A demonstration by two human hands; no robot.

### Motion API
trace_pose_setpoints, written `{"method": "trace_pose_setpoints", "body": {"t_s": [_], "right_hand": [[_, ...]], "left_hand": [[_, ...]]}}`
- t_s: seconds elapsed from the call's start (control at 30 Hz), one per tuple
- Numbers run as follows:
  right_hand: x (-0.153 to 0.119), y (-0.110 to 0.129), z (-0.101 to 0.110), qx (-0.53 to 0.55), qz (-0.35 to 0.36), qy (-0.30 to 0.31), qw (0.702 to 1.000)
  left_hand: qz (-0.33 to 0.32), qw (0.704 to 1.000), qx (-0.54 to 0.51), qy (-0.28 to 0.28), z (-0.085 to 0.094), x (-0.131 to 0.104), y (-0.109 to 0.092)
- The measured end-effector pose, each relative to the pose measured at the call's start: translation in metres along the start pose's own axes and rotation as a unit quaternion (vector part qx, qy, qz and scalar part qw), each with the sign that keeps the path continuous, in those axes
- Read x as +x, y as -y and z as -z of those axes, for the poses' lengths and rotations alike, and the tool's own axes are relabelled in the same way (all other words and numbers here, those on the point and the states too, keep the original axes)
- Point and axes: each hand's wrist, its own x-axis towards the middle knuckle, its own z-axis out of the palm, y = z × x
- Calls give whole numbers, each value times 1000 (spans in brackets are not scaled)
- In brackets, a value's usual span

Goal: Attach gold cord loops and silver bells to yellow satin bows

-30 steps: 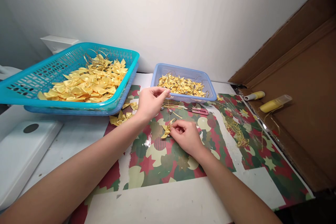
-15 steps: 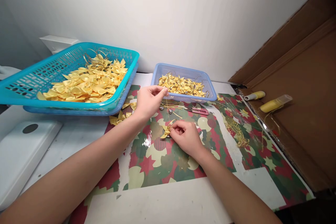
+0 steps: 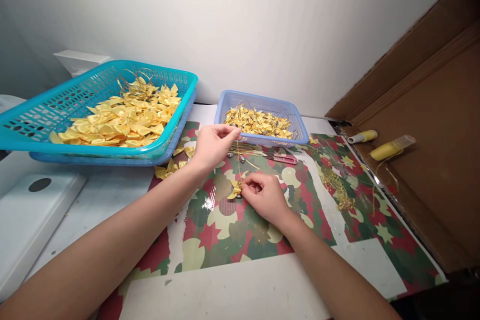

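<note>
My left hand [image 3: 215,145] pinches the upper end of a thin gold cord [image 3: 239,160] in front of the small lilac basket [image 3: 272,140]. The cord runs down to a yellow ribbon bow [image 3: 235,190]. Closed at the bow's right side, my right hand [image 3: 264,195] grips it between thumb and fingers, low over the patterned mat [image 3: 240,245]. Small silver bells [image 3: 242,159] and a bundle of gold cords [image 3: 245,148] lie just behind the bow. Pink-handled snips [image 3: 283,159] rest to the right of them.
A large turquoise basket [image 3: 150,149] full of yellow bows stands at the left, with loose bows [image 3: 170,168] beside it. Tangled gold cord [image 3: 339,192] lies on the right. Two yellow spools [image 3: 390,149] stick out from the cardboard [image 3: 431,160]. A white box [image 3: 37,210] sits at the left edge.
The view has shifted very slightly. Both hands keep nearly the same places, with the cord still stretched between my left hand and the bow.
</note>
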Motion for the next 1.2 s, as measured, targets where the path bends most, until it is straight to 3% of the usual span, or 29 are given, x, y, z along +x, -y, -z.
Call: {"method": "trace_pose_setpoints", "body": {"t_s": [0.17,0.27,0.37,0.47,0.57,0.67,0.77,0.83,0.9,1.03,1.2], "right_hand": [[2,-3,7,49,-1,29,998],[4,-3,10,71,-4,46,996],[4,-3,12,81,-2,62,995],[4,-4,17,87,6,81,993],[5,-4,24,78,38,126,988],[6,-2,34,14,130,173,976],[7,3,42,-69,209,190,957],[7,6,45,-113,235,205,943],[7,7,46,-149,259,215,930],[4,4,47,-187,300,200,914],[0,-3,47,-191,330,161,910]], "left_hand": [[-3,998,57,41,5,-1,-6],[-44,984,161,65,11,-4,-16],[-98,923,353,118,16,-5,-29],[-50,863,468,186,25,-9,-42],[-7,818,515,257,40,-21,-49],[-24,803,479,353,61,-45,-43],[-29,788,491,371,78,-71,-30],[-62,805,497,320,80,-83,-26],[-132,843,444,272,73,-90,-27],[-239,864,336,288,43,-89,-29],[-238,870,313,299,27,-80,-19]]}}
